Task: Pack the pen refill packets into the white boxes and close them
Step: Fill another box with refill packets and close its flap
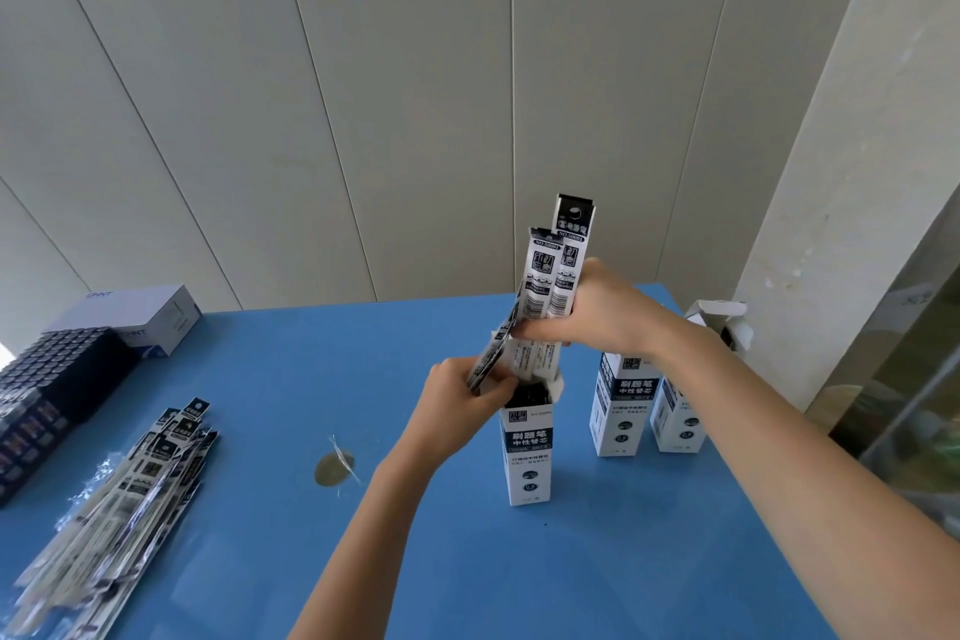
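Observation:
A tall white box (527, 452) stands upright on the blue table (597, 561), its top open. Several pen refill packets (553, 276) stick up out of it, their lower ends inside the opening. My right hand (597, 312) grips these packets around their middle, just above the box. My left hand (457, 403) holds the box's top left edge, fingers against a tilted packet (493, 348) at the opening. Two more white boxes (621, 405) (675, 416) stand to the right, partly hidden by my right forearm.
A loose pile of refill packets (124, 499) lies at the table's left front. Dark boxes (47, 390) and a white carton (140, 317) sit at the far left. A round patch with a plastic scrap (335, 468) marks the table's middle. A pillar (831, 172) rises at the right.

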A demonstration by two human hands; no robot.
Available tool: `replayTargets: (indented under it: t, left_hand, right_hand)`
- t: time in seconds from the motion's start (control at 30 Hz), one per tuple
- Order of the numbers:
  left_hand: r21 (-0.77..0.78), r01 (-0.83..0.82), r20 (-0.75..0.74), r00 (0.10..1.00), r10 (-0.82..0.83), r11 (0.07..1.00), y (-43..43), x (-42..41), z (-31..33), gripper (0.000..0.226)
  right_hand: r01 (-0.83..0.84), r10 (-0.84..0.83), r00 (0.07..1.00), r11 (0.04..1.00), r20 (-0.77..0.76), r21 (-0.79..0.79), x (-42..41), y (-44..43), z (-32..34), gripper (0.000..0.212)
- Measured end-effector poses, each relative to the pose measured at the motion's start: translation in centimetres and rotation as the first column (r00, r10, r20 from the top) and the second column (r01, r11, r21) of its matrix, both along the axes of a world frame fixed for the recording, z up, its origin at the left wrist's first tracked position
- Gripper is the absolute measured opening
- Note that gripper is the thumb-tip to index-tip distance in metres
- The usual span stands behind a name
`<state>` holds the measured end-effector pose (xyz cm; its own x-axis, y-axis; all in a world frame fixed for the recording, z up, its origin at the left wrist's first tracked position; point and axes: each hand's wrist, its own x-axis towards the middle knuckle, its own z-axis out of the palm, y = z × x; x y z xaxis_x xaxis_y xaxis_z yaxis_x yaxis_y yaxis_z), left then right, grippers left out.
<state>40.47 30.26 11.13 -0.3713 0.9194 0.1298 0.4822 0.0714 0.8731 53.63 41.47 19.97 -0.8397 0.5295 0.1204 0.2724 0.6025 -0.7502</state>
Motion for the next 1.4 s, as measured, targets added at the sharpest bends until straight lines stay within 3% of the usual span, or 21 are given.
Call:
replayTargets:
  t: [0.23, 0.5, 0.63, 0.73, 0.93, 1.13, 1.23, 1.4]
  left_hand:
    - [0.025, 0.006, 0.028, 1.0, -0.007, 1.0, -0.4, -0.1, -0.1, 0.038]
    - [0.041, 0.005, 0.054, 0.999, -0.007, 0.999, -0.3, -0.3, -0.1, 0.037]
    - [0.055, 0.021, 0.105, 0.994, -0.027, 0.998, -0.1, -0.3, -0.5, 0.033]
    - [0.055, 0.004, 0.109, 0.994, -0.01, 0.998, -0.2, -0.4, -0.6, 0.03]
    - [0.099, 0.024, 0.118, 0.992, -0.035, 0.995, -0.4, -0.3, -0.3, 0.023]
    - [0.136, -0.004, 0.154, 0.988, -0.018, 0.991, -0.7, -0.5, -0.4, 0.026]
    - [0.144, -0.019, 0.211, 0.977, -0.012, 0.989, -0.8, -0.1, -0.2, 0.018]
    - [0.135, -0.018, 0.374, 0.927, -0.034, 0.991, -1.3, 0.5, -0.2, 0.012]
  right_hand:
    - [-0.033, 0.033, 0.999, 0.999, 0.038, 0.016, -0.5, 0.5, 0.6, 0.008]
    - [-0.004, -0.005, 0.997, 0.994, 0.082, 0.11, -1.4, 0.2, -0.9, 0.022]
    - [0.022, -0.024, 0.999, 0.997, 0.022, 0.079, -1.7, 0.5, -0.8, 0.015]
    - [0.027, -0.027, 1.0, 0.997, 0.0, 0.072, -2.2, 0.4, -1.0, 0.021]
    - [-0.01, 0.004, 0.995, 0.998, 0.101, 0.055, -1.8, 0.6, -3.2, 0.042]
    - [-0.004, 0.001, 0.999, 0.998, 0.043, 0.066, -1.8, 0.5, -2.9, 0.031]
    - [-0.005, -0.001, 0.993, 0.999, 0.116, 0.045, -2.0, 0.6, -3.7, 0.035]
    - [-0.003, -0.002, 0.994, 0.999, 0.114, 0.045, -1.6, 0.5, -4.2, 0.038]
